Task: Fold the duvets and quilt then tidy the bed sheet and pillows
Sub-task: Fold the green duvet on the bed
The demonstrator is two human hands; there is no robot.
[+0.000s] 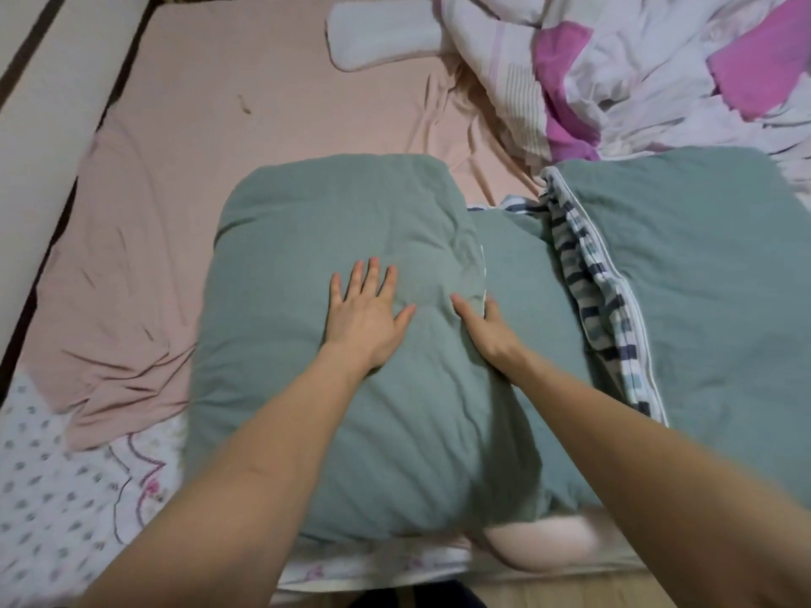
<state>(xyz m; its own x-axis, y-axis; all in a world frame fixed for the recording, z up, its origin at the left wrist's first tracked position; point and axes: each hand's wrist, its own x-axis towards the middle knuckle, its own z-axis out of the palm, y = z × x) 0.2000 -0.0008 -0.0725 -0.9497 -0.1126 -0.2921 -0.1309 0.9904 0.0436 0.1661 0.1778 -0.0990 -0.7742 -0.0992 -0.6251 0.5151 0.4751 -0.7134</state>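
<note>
The left hand [366, 315] lies flat with fingers spread on the folded sage-green padded duvet [351, 388] at the bed's near edge. The right hand [485, 329] presses its fold edge, fingers partly hidden, holding nothing visibly. A crumpled white-and-magenta quilt [636, 72] fills the far right corner of the wrinkled pink bed sheet [245, 138].

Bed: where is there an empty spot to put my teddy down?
The biggest bare patch is the pink sheet at the far left, between the wall-side edge, the white pillow and the green duvet. A smaller, wrinkled patch lies left of that duvet. The far right is crowded with the crumpled pink-and-white quilt. Both hands, left and right, are on the duvet.
</note>
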